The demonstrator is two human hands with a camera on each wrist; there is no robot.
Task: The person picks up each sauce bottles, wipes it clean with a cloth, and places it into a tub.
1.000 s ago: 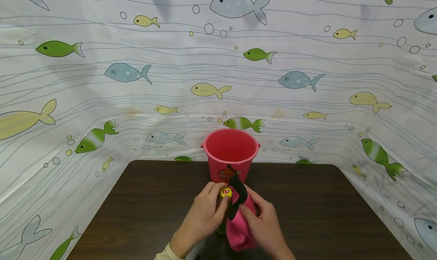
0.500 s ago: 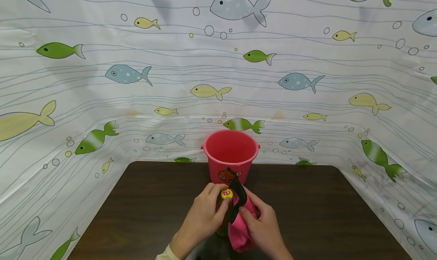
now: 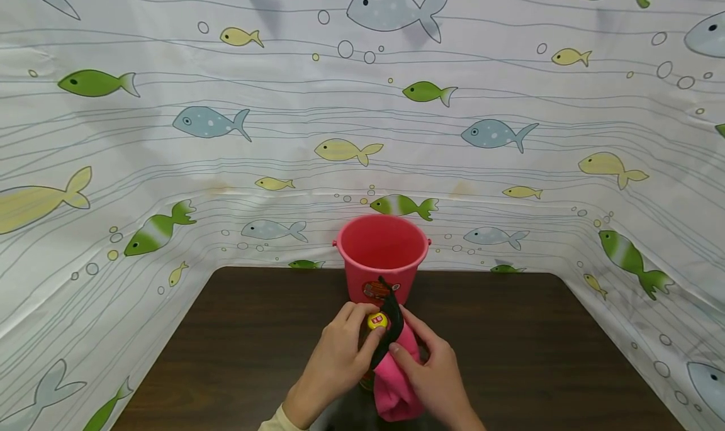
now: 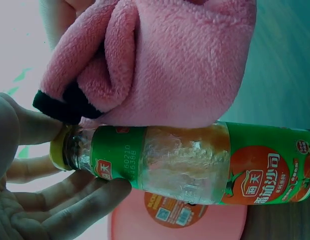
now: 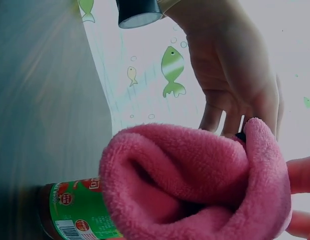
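Note:
My left hand [image 3: 337,349] has its thumb and fingers around the yellow cap [image 3: 377,321] and neck of a glass ketchup bottle [image 4: 187,162]. The bottle has green labels with a red tomato picture, and reddish residue shows through its glass. My right hand [image 3: 433,368] grips a fluffy pink cloth [image 3: 399,384] with a black edge [image 3: 391,330], bunched up against the bottle's side. In the right wrist view the folded cloth [image 5: 195,175] hides the bottle's upper part, while the lower green label [image 5: 84,210] shows. From the head view, most of the bottle is behind the left hand and cloth.
A pink bucket [image 3: 382,277] with a round sticker stands just beyond the hands. Beneath everything is a dark wooden tabletop [image 3: 527,349]. A white fish-patterned sheet [image 3: 283,72] rises at the back and both sides.
The cloth's black edge has swung left and lower, closer to the bottle cap, with the right hand shifting slightly left. The left hand stays on the cap and neck.

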